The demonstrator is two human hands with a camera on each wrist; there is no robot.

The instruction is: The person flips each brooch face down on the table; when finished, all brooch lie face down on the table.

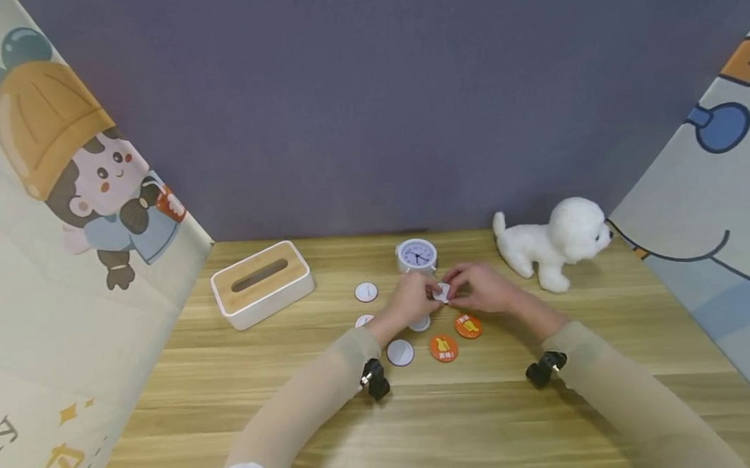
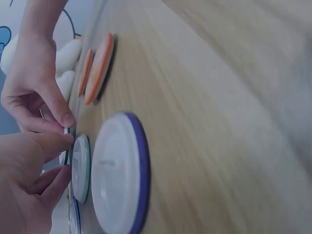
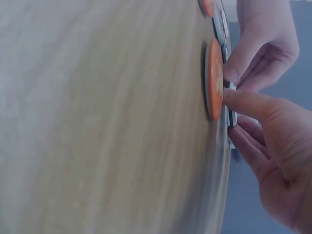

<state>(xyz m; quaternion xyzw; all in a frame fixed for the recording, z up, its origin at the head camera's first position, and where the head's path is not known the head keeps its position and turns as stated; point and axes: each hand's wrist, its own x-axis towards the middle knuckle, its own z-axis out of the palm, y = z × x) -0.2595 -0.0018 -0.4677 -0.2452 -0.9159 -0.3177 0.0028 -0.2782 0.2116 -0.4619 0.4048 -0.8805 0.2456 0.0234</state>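
Both hands meet over the table and pinch one small round badge (image 1: 442,293) with a pale face and a dark edge. My left hand (image 1: 411,297) grips its left side between thumb and fingers, and my right hand (image 1: 482,288) its right side. In the right wrist view the badge (image 3: 232,116) stands nearly edge-on between the fingertips. Just below the hands lie two orange badges with yellow thumbs-up prints, one nearer (image 1: 444,348) and one farther (image 1: 468,326). Several white-faced badges lie to the left, among them one (image 1: 400,352) by the left wrist; the left arm partly covers another (image 1: 363,321).
A white alarm clock (image 1: 417,255) stands just behind the hands. At the back left is a tissue box (image 1: 264,285) with a wooden lid; a white plush dog (image 1: 554,242) stands at the back right. A dark panel (image 1: 368,107) closes off the table's far edge.
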